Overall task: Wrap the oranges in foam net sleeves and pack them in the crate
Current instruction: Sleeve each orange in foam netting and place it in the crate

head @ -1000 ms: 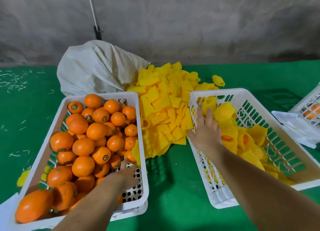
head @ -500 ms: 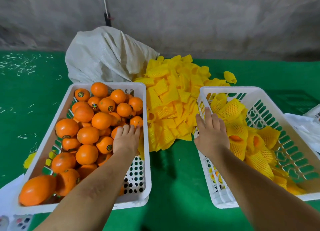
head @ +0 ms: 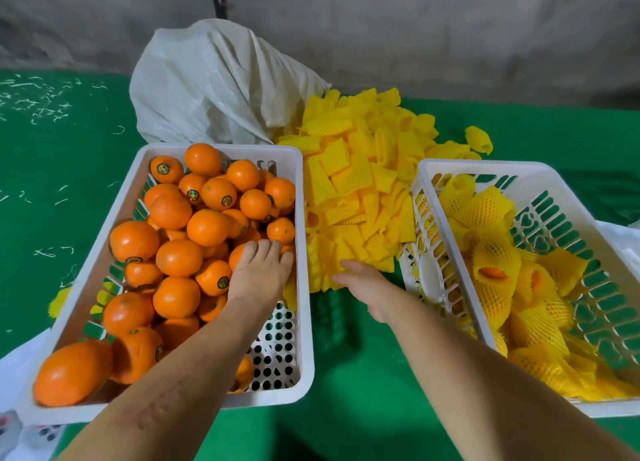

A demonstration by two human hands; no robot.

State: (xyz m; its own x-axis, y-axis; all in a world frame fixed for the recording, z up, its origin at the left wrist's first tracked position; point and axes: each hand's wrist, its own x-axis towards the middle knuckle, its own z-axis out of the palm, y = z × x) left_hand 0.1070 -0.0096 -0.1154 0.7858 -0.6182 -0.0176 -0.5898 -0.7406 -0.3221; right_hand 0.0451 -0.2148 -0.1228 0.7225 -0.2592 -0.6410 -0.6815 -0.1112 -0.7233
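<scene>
Left hand (head: 259, 273) fingers spread on oranges (head: 194, 239); right hand (head: 363, 284) (fingers relaxed) reaches sleeves (head: 349, 190).

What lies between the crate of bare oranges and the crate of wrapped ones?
The head view shows a heap of yellow foam net sleeves between the left crate and the right crate, with the right hand reaching its near edge.
</scene>
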